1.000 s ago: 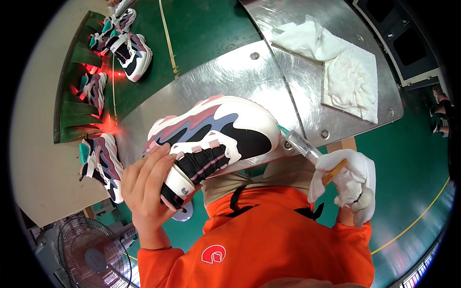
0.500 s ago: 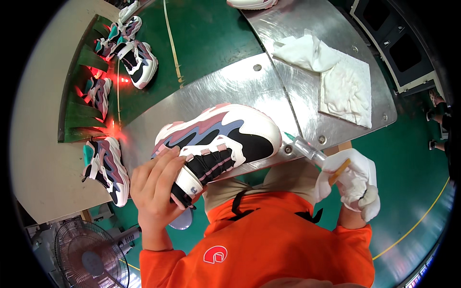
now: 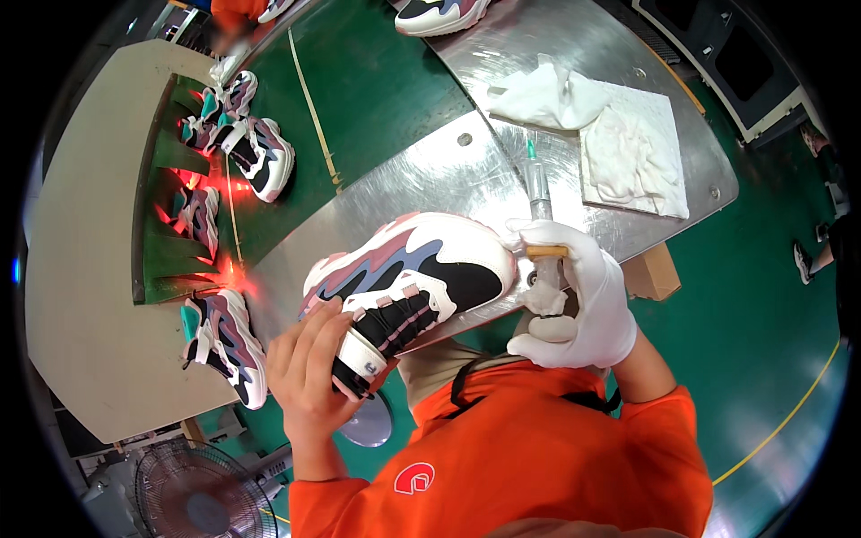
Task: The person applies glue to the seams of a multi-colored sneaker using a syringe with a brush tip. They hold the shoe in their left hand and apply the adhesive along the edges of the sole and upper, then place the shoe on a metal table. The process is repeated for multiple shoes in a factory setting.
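- The bare left hand (image 3: 309,372) has its grip closed around the collar and heel of a white, black, pink and blue sneaker (image 3: 453,269).
- This sneaker is tipped on its side at the near edge of the metal worktop (image 3: 404,175), toe pointing right, heel jutting past that edge; whether it touches the metal cannot be told.
- The white-gloved right hand (image 3: 587,291), over the near edge just beside the toe, grasps a clear syringe (image 3: 538,188), its green tip pointing toward the far side.
- Glove and syringe stand between the sneaker and a white pad (image 3: 674,130) near the worktop's right end.
- A crumpled cloth (image 3: 628,166) lies on the pad; a folded cloth (image 3: 543,97) overlaps its far left corner.
- A second shoe (image 3: 439,16) sits toward the worktop's far edge.
- Left of the metal, a green belt (image 3: 377,67) carries a strapped shoe (image 3: 262,160), with more shoes behind it.
- Green curtain strips (image 3: 170,233), lit red, partly hide another shoe.
- One shoe (image 3: 229,345) rests by the beige board's (image 3: 90,269) right edge.
- Below the worktop are a cardboard box (image 3: 655,273) and a fan (image 3: 202,502).
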{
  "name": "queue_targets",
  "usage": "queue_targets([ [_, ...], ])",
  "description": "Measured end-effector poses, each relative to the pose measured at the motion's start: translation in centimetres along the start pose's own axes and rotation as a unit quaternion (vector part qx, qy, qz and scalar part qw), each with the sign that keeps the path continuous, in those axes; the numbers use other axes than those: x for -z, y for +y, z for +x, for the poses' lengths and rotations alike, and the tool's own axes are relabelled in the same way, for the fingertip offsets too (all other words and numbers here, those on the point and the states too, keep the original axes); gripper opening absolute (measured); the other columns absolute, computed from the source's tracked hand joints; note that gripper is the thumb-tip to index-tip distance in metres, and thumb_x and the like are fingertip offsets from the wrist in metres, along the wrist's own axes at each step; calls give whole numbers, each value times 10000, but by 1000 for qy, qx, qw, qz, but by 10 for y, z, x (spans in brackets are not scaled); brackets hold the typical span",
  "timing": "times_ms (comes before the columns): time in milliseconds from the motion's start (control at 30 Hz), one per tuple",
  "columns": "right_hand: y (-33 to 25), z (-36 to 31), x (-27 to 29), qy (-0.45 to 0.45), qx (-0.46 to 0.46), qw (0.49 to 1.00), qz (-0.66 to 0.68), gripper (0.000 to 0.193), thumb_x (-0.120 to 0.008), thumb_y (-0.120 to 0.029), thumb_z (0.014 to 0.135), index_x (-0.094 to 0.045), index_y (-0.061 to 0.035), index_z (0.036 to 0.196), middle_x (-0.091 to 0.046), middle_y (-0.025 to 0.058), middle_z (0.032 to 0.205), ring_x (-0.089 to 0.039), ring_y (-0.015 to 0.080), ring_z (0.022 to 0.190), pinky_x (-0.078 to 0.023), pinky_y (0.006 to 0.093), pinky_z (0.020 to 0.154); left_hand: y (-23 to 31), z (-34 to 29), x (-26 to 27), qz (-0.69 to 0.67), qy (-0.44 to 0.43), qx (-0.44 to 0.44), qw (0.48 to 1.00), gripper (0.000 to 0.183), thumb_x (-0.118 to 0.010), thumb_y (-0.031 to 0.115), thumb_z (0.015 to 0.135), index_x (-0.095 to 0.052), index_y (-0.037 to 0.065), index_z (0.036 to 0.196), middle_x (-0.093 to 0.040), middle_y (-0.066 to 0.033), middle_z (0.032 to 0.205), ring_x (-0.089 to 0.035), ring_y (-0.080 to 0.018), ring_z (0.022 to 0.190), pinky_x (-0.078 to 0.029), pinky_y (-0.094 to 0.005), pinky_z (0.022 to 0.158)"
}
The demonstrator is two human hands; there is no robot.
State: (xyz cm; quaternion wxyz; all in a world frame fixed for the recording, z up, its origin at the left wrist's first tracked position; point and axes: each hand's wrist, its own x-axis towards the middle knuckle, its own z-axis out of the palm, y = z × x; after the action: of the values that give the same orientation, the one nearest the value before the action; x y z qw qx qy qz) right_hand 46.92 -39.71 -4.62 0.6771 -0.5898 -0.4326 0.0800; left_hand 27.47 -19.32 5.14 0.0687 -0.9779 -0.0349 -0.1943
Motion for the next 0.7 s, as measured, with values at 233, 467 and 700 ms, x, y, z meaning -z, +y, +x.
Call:
queue_targets([
  [233,-4,-2,-3,2,-41,999,12,812,-880,-196,584,-474,-24,1265,-645,110,1027,-673,248,848,-547,320,742,-10,-2,7,-19,-45,13,999,641,-885,304,578,-629,39,1103,-683,-149,1113,-656,-329,989,-487,-392,838],
  [467,8,2,-3,30,-29,999,15,801,-882,-194,582,-493,-54,1268,-632,116,1059,-647,261,931,-523,336,794,-9,3,6,-29,-39,7,999,645,-884,283,568,-627,32,1103,-680,-155,1114,-654,-333,975,-488,-399,839],
  [700,8,13,1,14,41,998,-53,708,-848,-166,564,-535,-84,1194,-626,103,1009,-619,298,852,-513,354,739,-7,5,5,-38,-39,10,998,651,-885,262,557,-628,37,1111,-677,-156,1117,-650,-333,979,-487,-399,839],
])
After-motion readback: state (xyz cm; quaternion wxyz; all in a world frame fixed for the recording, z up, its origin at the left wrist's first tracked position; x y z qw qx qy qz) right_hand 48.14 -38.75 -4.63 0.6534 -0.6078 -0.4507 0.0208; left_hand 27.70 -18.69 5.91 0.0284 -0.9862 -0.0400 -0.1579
